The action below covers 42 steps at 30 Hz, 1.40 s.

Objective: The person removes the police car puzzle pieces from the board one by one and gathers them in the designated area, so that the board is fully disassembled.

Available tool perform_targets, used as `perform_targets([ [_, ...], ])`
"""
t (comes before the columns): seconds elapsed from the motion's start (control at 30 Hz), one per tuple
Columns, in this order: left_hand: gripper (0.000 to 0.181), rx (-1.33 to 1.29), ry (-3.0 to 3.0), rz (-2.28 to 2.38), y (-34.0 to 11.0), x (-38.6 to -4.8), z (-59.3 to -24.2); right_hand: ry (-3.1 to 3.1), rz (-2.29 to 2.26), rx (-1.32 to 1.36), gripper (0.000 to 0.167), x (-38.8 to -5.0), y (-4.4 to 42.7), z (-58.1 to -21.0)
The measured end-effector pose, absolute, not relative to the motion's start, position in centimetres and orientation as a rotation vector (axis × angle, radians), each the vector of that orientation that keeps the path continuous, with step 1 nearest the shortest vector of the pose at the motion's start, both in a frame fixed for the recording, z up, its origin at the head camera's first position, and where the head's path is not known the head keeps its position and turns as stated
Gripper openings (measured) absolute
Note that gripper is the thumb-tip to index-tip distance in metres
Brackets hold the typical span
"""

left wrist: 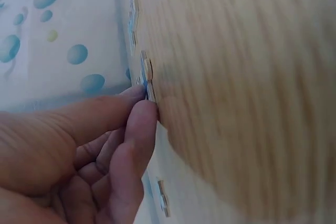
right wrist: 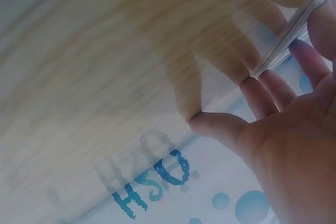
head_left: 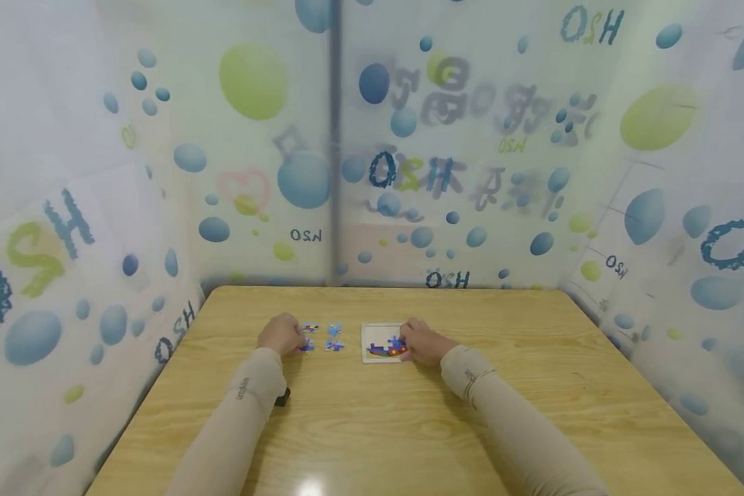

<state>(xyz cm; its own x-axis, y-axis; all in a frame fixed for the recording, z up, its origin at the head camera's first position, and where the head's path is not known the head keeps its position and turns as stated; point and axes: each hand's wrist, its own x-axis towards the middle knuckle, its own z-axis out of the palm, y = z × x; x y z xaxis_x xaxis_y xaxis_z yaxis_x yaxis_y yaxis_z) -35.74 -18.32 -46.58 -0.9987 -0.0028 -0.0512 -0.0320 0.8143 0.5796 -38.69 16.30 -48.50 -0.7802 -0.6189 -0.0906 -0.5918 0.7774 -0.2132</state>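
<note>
My left hand (head_left: pixel 283 333) is at the left group of jigsaw pieces, and its thumb and forefinger pinch a puzzle piece (left wrist: pixel 148 80) by its edge. More blue jigsaw pieces (head_left: pixel 334 344) lie just right of that hand. A white puzzle tray (head_left: pixel 373 332) sits farther right, with joined pieces showing a colourful vehicle (head_left: pixel 384 350) along its lower part. My right hand (head_left: pixel 426 341) holds the tray's right side and covers that end. In the right wrist view, the thumb and forefinger are at the tray's edge (right wrist: pixel 283 45), while other fingertips touch the tabletop.
The pale wooden table (head_left: pixel 372 427) has a glossy surface that reflects the hand. A small black object (head_left: pixel 282 397) shows beside the left sleeve. Printed curtains (head_left: pixel 471 207) with blue and green spots stand behind the table and on both sides.
</note>
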Motion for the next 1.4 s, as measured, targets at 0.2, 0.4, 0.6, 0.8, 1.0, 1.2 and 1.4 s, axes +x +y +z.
perform_targets([
  [0.2, 0.012, 0.015, 2.964, 0.875, -18.60, -35.52, -46.60, 2.806, -0.285, -0.967, 0.026, -38.50, 16.06, -48.43],
  [0.4, 0.011, 0.050, 2.995, 0.836, -18.51, -35.77, -46.81, 2.817, -0.238, -0.944, 0.029, -38.71, 16.10, -48.72],
  [0.6, 0.012, 0.084, 3.031, 0.767, -18.29, -36.01, -46.55, 2.819, -0.259, -0.955, 0.028, -38.77, 16.19, -48.67],
  [0.8, 0.009, 0.101, 3.022, 0.760, -18.17, -36.18, -46.48, 2.821, -0.263, -0.966, 0.027, -38.72, 16.27, -48.66],
  [1.0, 0.009, 0.134, 3.002, 0.767, -18.43, -36.12, -46.42, 2.811, -0.258, -0.969, 0.029, -38.73, 16.15, -48.72],
  [1.2, 0.019, 0.240, 2.990, 0.722, -18.68, -35.97, -46.40, 2.828, -0.256, -0.941, 0.029, -38.73, 16.10, -48.64],
  [1.4, 0.021, 0.321, 2.995, 0.662, -18.77, -36.40, -46.86, 2.813, -0.269, -0.960, 0.027, -38.36, 16.06, -48.29],
])
